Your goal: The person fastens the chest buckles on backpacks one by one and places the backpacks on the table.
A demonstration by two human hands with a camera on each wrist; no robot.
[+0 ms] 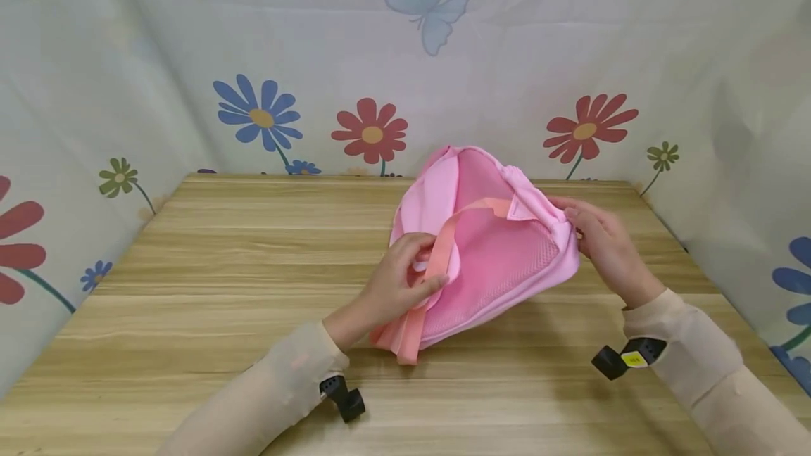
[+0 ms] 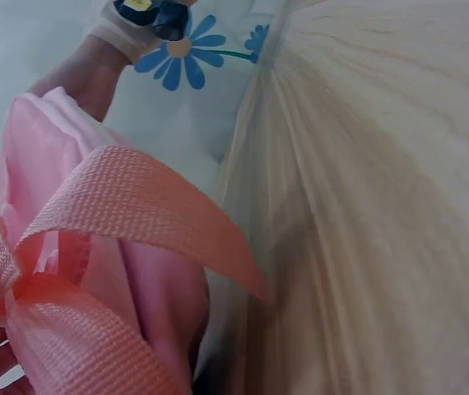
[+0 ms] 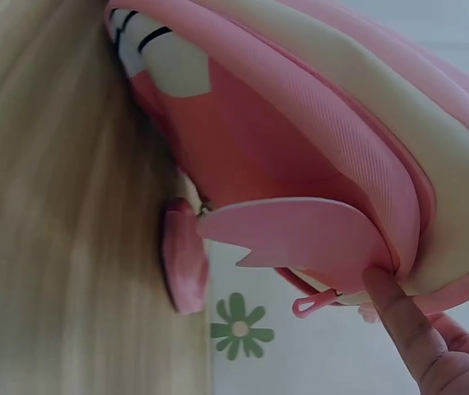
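Note:
A small pink backpack (image 1: 507, 259) is tilted over the wooden table, its mesh back panel facing me. My left hand (image 1: 395, 280) holds a coral webbing strap (image 1: 441, 252) between thumb and fingers, at the bag's near left side. At the opposite end, my right hand (image 1: 605, 245) grips the bag's right corner with the thumb on top. The right wrist view shows the bag's front, with a pink fin-shaped flap (image 3: 300, 234), a white patch with black lines (image 3: 173, 62) and a zipper pull (image 3: 315, 303). In the left wrist view, loops of strap (image 2: 136, 197) largely hide the left fingers.
The wood-grain table (image 1: 253, 245) extends beneath the bag and both forearms. A white cloth printed with flowers and a butterfly (image 1: 427, 9) hangs behind and along both sides. Black wrist cameras (image 1: 345, 400) sit on both sleeves.

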